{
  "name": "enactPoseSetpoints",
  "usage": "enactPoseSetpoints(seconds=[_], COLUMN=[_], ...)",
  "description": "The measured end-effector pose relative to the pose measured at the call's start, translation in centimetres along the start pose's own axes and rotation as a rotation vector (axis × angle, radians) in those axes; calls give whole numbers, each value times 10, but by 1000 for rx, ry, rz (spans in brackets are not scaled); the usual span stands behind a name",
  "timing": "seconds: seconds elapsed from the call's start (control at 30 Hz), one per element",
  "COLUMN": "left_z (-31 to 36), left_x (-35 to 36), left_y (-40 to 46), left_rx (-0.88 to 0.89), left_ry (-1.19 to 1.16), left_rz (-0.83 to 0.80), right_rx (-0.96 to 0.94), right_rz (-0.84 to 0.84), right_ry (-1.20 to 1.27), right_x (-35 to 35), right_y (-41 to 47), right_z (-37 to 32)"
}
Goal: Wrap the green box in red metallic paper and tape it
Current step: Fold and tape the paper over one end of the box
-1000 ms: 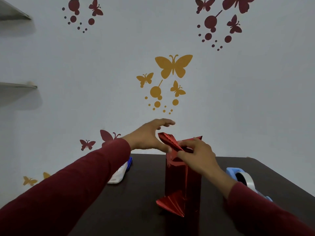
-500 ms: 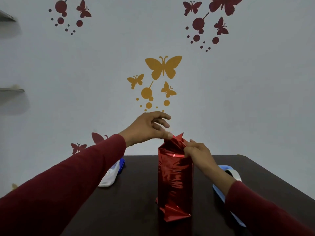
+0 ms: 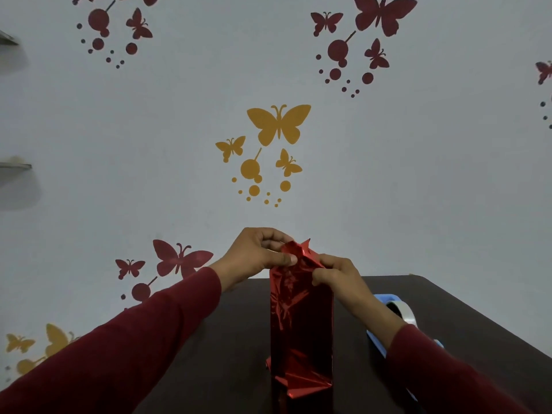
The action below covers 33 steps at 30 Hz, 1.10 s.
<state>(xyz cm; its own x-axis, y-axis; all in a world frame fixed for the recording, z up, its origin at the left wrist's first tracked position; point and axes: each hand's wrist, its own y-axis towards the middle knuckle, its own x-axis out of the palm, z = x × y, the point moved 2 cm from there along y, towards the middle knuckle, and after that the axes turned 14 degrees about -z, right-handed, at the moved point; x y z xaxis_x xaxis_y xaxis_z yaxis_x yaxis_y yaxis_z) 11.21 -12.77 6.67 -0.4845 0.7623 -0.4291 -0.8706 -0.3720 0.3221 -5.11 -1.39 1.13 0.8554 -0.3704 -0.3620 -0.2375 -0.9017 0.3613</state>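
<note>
The box stands upright on the dark table (image 3: 227, 348), fully covered in red metallic paper (image 3: 300, 321); no green shows. Loose paper flaps stick up at its top end and a folded flap juts out at the bottom. My left hand (image 3: 257, 253) pinches the top flap from the left, thumb pressed on the paper. My right hand (image 3: 336, 271) pinches the same crumpled top from the right. A blue tape dispenser (image 3: 397, 312) with a roll of clear tape lies on the table to the right, partly hidden behind my right forearm.
A pale wall with red and yellow butterfly stickers (image 3: 277, 127) rises directly behind the table. Two shelf edges (image 3: 15, 166) show at the far left. The table's right edge slopes down toward the lower right corner.
My left hand came down from an open reach above the box and closed on the top flap. The paper top is more gathered between both hands. The white-and-blue object on the left is no longer visible.
</note>
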Motion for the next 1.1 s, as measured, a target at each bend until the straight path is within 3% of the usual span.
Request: enactPoseSetpoints(seconds=[0.13,0.47,0.53,0.63,0.7,0.93,1.07,1.1], left_z=[1,9,12,14,20,43,31,26], left_x=[1,5,3,3,1,-11,-8,-8], left_y=[4,-1,-2,1,6,17,11,11], left_rx=[2,194,156,-22,-39,122,-122,-157], left_ry=[1,37,73,392,490,202,524,607], left_rz=[64,146,96,-104,-150,169,-223,-254], right_rx=[-10,-44,-42,-30,-25,-22,-22,-22], right_rz=[-2,-16,-7,0,-4,-26,-15,-16], right_ry=[28,25,16,10,24,37,46,44], right_x=[2,2,2,2,2,0,-2,-1], right_y=[1,-1,1,3,2,1,1,1], right_z=[1,0,2,3,3,1,1,0])
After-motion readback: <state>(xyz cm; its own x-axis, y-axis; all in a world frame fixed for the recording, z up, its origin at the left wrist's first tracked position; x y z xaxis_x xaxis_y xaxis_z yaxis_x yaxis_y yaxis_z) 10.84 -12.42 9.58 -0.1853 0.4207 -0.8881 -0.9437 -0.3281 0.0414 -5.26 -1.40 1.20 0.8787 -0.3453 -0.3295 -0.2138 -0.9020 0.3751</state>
